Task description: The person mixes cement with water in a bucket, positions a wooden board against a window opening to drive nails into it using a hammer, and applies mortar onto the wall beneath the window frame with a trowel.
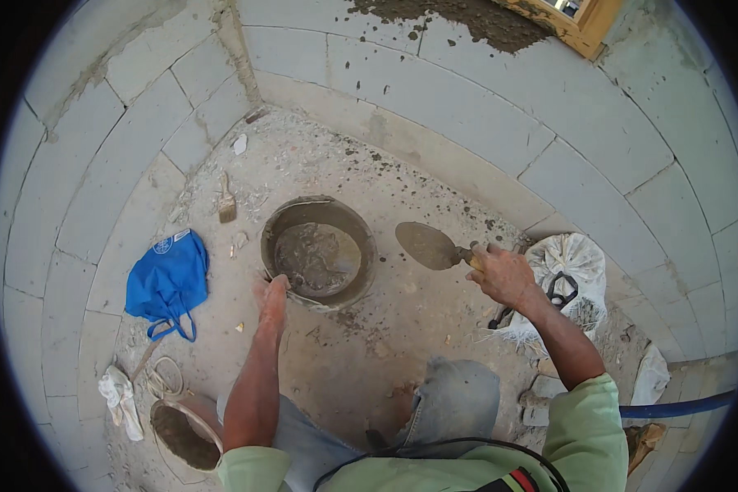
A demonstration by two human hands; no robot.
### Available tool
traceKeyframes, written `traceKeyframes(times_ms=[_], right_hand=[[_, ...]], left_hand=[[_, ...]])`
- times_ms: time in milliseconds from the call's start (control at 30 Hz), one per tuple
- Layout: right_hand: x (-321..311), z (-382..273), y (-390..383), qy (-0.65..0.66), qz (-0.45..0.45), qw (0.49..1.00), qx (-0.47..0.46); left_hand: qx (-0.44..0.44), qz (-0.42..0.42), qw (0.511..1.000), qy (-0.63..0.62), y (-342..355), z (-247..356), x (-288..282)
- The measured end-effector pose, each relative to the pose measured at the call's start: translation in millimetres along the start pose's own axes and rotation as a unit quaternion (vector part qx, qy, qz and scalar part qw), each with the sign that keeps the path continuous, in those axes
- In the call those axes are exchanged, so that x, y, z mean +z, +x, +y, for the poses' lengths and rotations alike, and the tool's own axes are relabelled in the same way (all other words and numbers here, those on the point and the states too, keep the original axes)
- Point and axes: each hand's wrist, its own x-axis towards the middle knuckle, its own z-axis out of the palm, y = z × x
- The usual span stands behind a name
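Note:
A round mortar-smeared bucket (364, 283) stands on the floor ahead of me, with wet grey mortar (307, 250) inside. My left hand (271, 297) is closed on its near left rim; some of the fingers are hidden. To the right of the bucket, my right hand (504, 275) is wrapped round the handle of a pointed trowel (426, 245). The trowel's blade is coated with mortar and points left toward the bucket, apart from it and above the floor.
A paintbrush (226, 201) and a blue bag (169, 283) lie to the left. A second bucket (209, 406) sits near my left arm. On the right are a white sack (578, 262) and a blue hose (681, 407). Block walls (459, 107) enclose the corner.

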Motion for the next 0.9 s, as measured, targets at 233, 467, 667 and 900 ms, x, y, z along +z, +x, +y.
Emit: traceKeyframes(times_ms=[233,467,667,900], right_hand=[[58.2,-90.0,101.8,-0.193,0.083,0.961,-0.178],[92.3,-109.7,122.4,-0.090,-0.057,0.974,-0.202],[76.7,-83.6,91.2,0.019,-0.051,0.988,-0.148],[0.4,-55.9,46.4,0.037,-0.004,0.988,-0.149]], left_hand=[[0.016,0.009,1.000,0.023,-1.2,-3.9,1.8],[0.010,0.010,0.999,0.039,5.9,-7.3,0.2],[0.013,0.003,0.999,0.033,10.6,-9.8,-5.2],[-0.037,-0.002,0.999,0.006,7.1,-0.3,-4.7]])
